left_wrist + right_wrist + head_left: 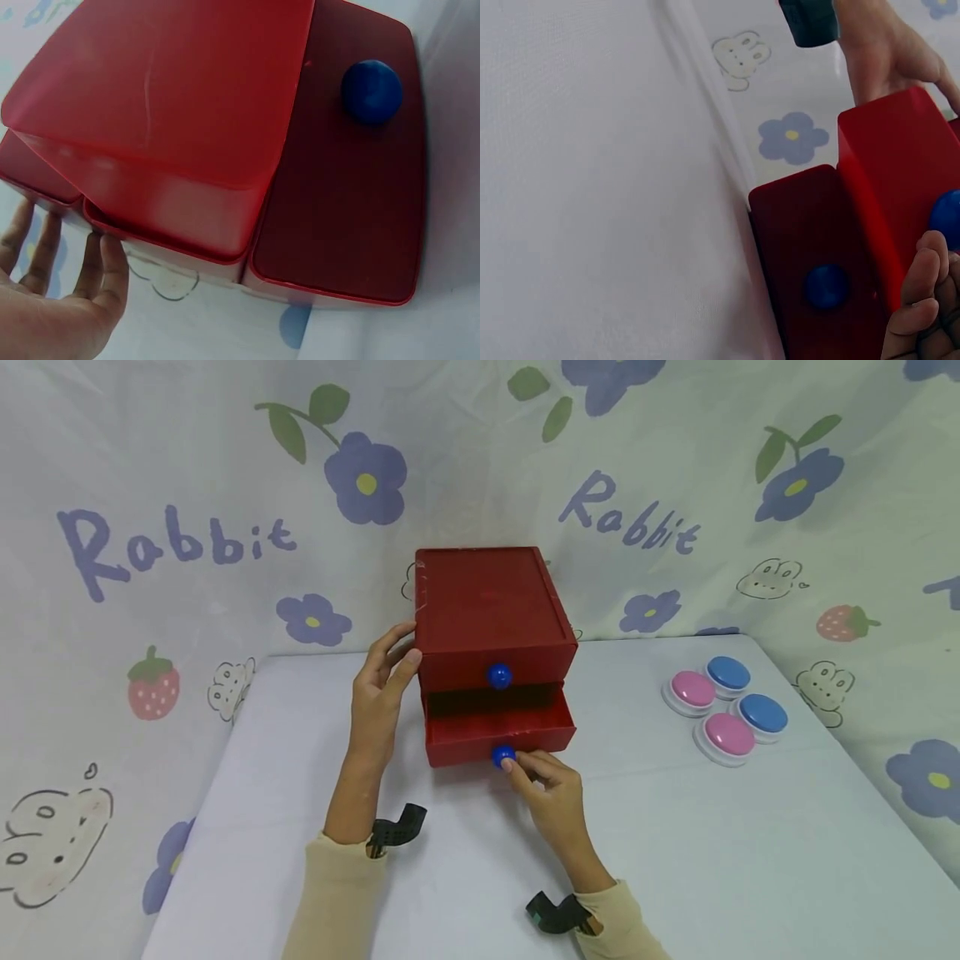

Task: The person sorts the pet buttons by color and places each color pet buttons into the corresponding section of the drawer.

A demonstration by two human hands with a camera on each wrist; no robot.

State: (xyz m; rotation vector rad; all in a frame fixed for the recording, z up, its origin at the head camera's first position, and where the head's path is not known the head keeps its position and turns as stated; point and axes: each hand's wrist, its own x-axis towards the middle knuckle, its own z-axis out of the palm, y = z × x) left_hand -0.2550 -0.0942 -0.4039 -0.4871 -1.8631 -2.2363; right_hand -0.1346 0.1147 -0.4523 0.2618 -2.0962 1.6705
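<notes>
A small red chest of drawers point(487, 597) stands on the table with its middle drawer point(498, 742) pulled out. The part of that drawer's inside that shows is bare red. My right hand point(553, 797) pinches the blue knob point(503, 755) on its front between thumb and fingers. Above it, the top drawer point(457, 670) is shut, with its own blue knob point(499, 676). Below, the bottom drawer point(341, 195) is shut too, seen only in the wrist views. My left hand point(377, 702) rests on the chest's left side, fingers extended toward the back and thumb near the front edge.
To the right on the white table point(660, 860) sit two pink push buttons point(730, 734) and two blue push buttons point(763, 713), grouped together. A printed curtain point(480, 468) with flowers and rabbits hangs behind the chest. Each wrist carries a black camera mount point(399, 827).
</notes>
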